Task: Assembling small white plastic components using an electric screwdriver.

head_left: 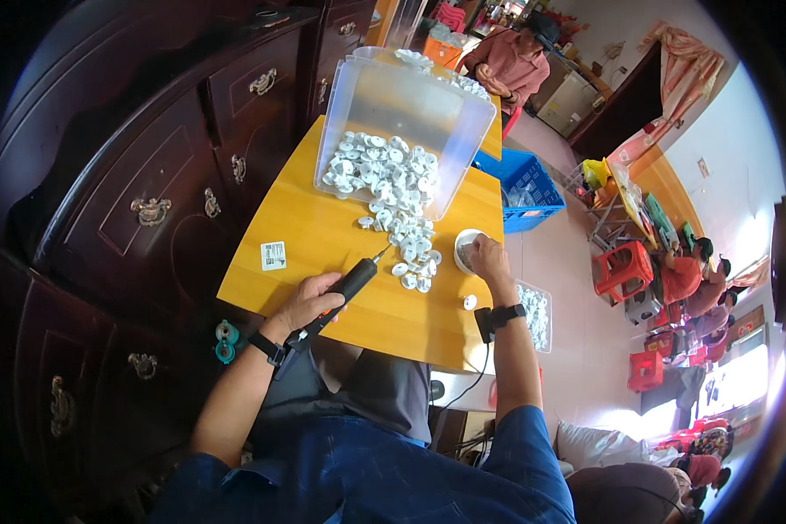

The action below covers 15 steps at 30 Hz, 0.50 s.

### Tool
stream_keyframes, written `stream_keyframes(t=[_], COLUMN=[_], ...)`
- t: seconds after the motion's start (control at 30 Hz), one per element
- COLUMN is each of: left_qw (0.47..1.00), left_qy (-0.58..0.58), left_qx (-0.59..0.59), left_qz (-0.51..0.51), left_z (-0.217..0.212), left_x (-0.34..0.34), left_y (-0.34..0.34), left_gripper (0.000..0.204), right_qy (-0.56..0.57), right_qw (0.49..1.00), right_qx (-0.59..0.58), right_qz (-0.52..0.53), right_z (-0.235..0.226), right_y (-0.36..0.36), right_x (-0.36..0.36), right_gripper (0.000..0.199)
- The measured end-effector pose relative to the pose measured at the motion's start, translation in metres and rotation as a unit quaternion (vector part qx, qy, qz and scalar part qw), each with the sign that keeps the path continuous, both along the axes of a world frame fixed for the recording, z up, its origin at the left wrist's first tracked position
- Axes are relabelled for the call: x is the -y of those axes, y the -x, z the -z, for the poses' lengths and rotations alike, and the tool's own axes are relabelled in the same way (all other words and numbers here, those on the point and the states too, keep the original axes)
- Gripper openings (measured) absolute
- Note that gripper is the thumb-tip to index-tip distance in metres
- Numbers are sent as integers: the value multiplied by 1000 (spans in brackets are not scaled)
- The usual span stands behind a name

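My left hand [307,302] is wrapped round a black electric screwdriver [356,279]. Its thin bit points up and right toward a spread of small white round plastic parts [410,249] on the yellow wooden table [279,236]. At the table's right side, my right hand [491,260] dips its closed fingertips into a white bowl [460,238] of small grey pieces. What those fingers pinch, if anything, is too small to make out. One loose white round part [470,302] lies below the bowl. Many more spill out of a clear plastic bin [410,105] lying tipped toward me.
A white printed card [273,256] lies at the table's left. Dark wooden drawers [148,175] flank that side. To the right stand a blue crate [533,188] and a clear tub of white parts [534,319]. Another person [515,65] sits beyond; several people are at far right.
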State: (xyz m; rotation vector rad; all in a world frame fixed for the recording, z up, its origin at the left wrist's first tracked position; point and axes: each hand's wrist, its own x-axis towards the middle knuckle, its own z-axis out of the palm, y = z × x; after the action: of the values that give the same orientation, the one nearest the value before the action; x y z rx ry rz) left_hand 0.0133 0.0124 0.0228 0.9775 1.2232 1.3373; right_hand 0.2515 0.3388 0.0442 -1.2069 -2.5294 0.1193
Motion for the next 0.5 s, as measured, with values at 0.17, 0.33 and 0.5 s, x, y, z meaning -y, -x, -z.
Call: stream_keyframes(t=[0.17, 0.33, 0.5], left_qw=[1000, 1000, 1000], left_qy=[-10, 5, -11], left_qx=[16, 5, 8], left_qz=[-4, -3, -1], left_z=[5, 7, 9], left_x=[-2, 0, 0], left_y=[0, 2, 1], left_gripper=[31, 34, 36], right_qy=[42, 36, 38], right_qw=[998, 997, 991], right_qx=[-34, -66, -126], right_qz=[8, 19, 17], right_z=[-1, -5, -7], right_y=[-3, 2, 2], right_x=[-2, 9, 13], right_gripper=[18, 18, 19])
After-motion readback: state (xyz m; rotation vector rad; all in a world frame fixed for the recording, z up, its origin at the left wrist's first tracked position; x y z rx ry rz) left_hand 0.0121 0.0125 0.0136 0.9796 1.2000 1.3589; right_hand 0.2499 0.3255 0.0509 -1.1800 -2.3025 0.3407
